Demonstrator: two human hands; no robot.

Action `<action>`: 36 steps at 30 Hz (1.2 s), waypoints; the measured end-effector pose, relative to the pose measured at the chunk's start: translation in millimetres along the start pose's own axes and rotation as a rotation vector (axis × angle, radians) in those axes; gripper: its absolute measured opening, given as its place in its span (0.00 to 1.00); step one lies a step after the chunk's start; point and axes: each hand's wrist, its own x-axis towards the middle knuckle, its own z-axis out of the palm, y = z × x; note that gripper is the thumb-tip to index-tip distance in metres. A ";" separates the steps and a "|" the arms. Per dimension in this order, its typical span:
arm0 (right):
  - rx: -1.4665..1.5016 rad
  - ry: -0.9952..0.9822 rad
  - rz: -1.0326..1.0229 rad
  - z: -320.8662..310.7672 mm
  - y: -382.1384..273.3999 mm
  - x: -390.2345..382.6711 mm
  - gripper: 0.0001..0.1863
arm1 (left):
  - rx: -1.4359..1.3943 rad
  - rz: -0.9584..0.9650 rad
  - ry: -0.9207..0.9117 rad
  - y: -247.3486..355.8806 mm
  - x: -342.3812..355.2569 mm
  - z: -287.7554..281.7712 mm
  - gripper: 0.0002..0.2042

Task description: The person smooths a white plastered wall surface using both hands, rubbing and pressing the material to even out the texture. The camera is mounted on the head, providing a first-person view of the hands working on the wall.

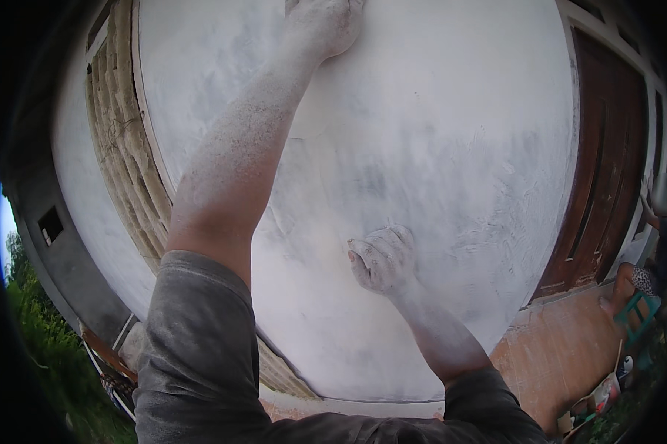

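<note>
My left hand (326, 22) is raised high against the white, patchily skimmed wall (467, 148) at the top of the view, dusted with white powder, its fingers curled and partly cut off by the frame; what it holds, if anything, is hidden. Lower and to the right, my right hand (381, 259) is closed in a powdery fist on or very near the same wall. I cannot make out whether anything is inside it. Both forearms rise from dark sleeves at the lower edge.
A rough beige column (122, 152) borders the wall at left, with greenery beyond. At right are a brown door (592, 163), another person (648, 274) crouched or seated beside a teal plastic chair (637, 314), and assorted objects on the orange floor (541, 359).
</note>
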 end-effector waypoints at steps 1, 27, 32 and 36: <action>0.010 0.005 0.005 0.2 0.0 -0.7 0.05 | -0.008 -0.016 0.070 9.2 -3.3 2.1 0.28; 0.132 -0.004 0.384 -66.7 -15.0 91.7 0.10 | 0.010 0.049 0.123 19.5 5.8 5.2 0.30; 0.107 0.034 0.321 -88.7 -29.5 107.6 0.12 | 0.029 0.165 -0.083 63.4 -86.9 44.1 0.32; -0.015 -0.148 0.362 -91.9 -16.5 115.1 0.18 | -0.139 0.186 -0.108 79.7 -163.2 59.0 0.37</action>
